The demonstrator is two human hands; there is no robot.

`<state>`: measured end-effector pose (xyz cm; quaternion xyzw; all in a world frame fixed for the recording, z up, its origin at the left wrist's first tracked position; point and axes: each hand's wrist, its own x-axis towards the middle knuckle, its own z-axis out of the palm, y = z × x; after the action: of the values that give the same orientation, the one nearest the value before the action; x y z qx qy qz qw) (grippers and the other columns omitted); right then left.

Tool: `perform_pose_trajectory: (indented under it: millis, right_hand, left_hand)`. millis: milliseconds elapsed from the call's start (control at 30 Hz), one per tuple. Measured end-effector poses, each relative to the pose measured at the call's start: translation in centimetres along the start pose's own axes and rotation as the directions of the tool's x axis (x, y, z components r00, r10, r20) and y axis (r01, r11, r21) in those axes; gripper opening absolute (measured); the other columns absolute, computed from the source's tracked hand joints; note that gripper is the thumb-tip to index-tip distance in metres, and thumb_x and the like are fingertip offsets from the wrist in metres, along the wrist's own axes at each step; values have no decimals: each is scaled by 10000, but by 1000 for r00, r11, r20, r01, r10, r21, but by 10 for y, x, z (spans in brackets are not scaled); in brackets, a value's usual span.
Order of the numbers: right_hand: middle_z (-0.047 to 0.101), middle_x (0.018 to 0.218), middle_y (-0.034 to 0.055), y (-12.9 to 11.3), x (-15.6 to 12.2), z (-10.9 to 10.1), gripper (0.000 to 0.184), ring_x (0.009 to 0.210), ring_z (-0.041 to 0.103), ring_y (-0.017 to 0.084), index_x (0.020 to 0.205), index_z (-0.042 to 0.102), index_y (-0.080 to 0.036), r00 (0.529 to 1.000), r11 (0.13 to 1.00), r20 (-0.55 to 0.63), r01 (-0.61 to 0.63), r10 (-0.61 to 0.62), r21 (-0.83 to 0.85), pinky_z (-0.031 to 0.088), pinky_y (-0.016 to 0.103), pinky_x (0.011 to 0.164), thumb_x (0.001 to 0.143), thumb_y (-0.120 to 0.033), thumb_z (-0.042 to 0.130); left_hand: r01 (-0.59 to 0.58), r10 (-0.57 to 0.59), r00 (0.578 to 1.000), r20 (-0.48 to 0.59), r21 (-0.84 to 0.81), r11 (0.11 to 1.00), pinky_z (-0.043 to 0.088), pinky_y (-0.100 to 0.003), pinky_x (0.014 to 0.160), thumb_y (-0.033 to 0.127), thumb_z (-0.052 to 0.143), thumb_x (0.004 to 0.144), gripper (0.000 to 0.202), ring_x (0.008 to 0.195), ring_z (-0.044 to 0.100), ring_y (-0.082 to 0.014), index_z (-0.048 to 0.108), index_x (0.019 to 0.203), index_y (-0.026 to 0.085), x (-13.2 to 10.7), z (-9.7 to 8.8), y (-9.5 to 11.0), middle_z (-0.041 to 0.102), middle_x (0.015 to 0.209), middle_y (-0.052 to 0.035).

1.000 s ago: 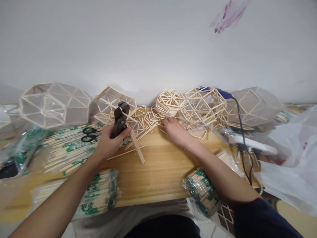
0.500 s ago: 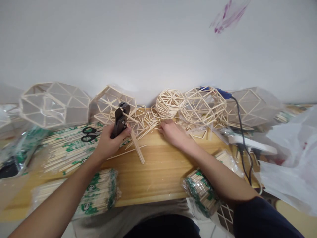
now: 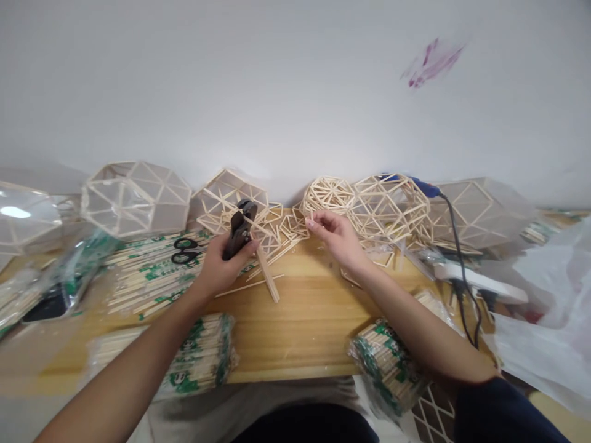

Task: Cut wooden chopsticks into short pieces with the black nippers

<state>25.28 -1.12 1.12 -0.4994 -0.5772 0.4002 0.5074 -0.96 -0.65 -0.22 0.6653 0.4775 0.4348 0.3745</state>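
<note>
Black cutters and some wooden sticks are both clutched in the left hand, over the worktop a bit left of centre. Right hand's fingertips are pinched by the stick ball near the back edge, can't tell if they've got anything. Wrapped stick pack sits at the front edge.

Soft glow on wall; glare on far-left lattice; edges stretched

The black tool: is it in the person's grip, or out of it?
In: the left hand's grip is around the lower part of the black tool, and its head sticks up above the thumb.
</note>
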Motion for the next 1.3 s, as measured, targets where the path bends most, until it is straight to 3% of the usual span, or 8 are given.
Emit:
perform_pose_trajectory:
  millis: [167, 367, 600, 733, 833, 933, 1000, 1300]
  right_hand:
    - [737, 885, 42, -19, 4, 11, 235, 810, 650, 166, 930, 672, -180, 997, 995, 70, 50, -44, -81, 474, 269, 726, 910, -408, 722]
    - [779, 879, 38, -42, 36, 43, 115, 812, 705, 167, 971, 704, -172, 974, 950, 174, 185, -143, -253, 511, 278, 773, 964, -285, 686]
    - [775, 1206, 111, -59, 68, 88, 196, 1067, 720, 209, 1186, 724, -167, 906, 757, 323, 411, -275, -508, 501, 333, 987, 1018, -211, 634]
    - [799, 1059, 75, -61, 54, 67, 204, 975, 727, 197, 1083, 757, -167, 901, 719, 326, 426, -286, -549, 504, 310, 926, 1039, -195, 560]
    - [793, 920, 54, -44, 44, 42, 182, 825, 713, 179, 1021, 772, -162, 907, 705, 388, 382, -162, -598, 498, 287, 838, 997, -150, 592]
    - [782, 960, 66, -16, 38, 25, 249, 897, 705, 182, 972, 784, -164, 840, 643, 542, 436, -39, -629, 479, 273, 851, 933, -25, 582]
    - [759, 1016, 97, -1, 35, 20, 243, 961, 694, 200, 995, 786, -153, 799, 568, 600, 483, 25, -667, 471, 276, 854, 953, -41, 575]
    - [680, 1159, 141, 5, 23, 17, 233, 942, 664, 202, 1070, 739, -135, 816, 322, 557, 491, 154, -809, 447, 282, 806, 1049, -167, 508]
  left_hand:
    - [-19, 6, 987, -158, -80, 997, 471, -261, 627, 430, 741, 849, 270, 624, 538, -137, 663, 755, 189, 0, -2, -5, 597, 658, 12]
    - [-9, -27, 976, -214, -164, 986, 514, -283, 669, 479, 737, 833, 297, 642, 578, -152, 666, 787, 194, 2, -4, 0, 608, 662, 6]
    - [-57, 42, 962, -269, -49, 997, 479, -271, 632, 473, 723, 846, 317, 627, 539, -146, 634, 714, 199, 0, -7, -2, 563, 633, 11]
    - [-57, 34, 964, -263, -79, 995, 486, -274, 655, 478, 711, 867, 299, 663, 553, -155, 649, 769, 202, 2, -8, -5, 565, 662, 8]
    - [-57, 32, 967, -251, -92, 994, 487, -279, 668, 467, 710, 870, 280, 662, 556, -156, 664, 793, 201, 1, -8, -5, 583, 673, 7]
    - [-44, 30, 969, -247, -53, 998, 456, -269, 623, 455, 722, 849, 284, 620, 523, -144, 653, 745, 199, 0, -6, -3, 566, 643, 13]
    - [-53, 44, 968, -248, -27, 998, 431, -263, 592, 441, 735, 831, 292, 598, 492, -136, 632, 706, 198, 0, -5, -2, 540, 621, 20]
    - [-154, 148, 956, -254, -7, 988, 401, -242, 554, 389, 741, 835, 268, 559, 466, -111, 648, 698, 178, 3, -4, -11, 525, 594, 29]
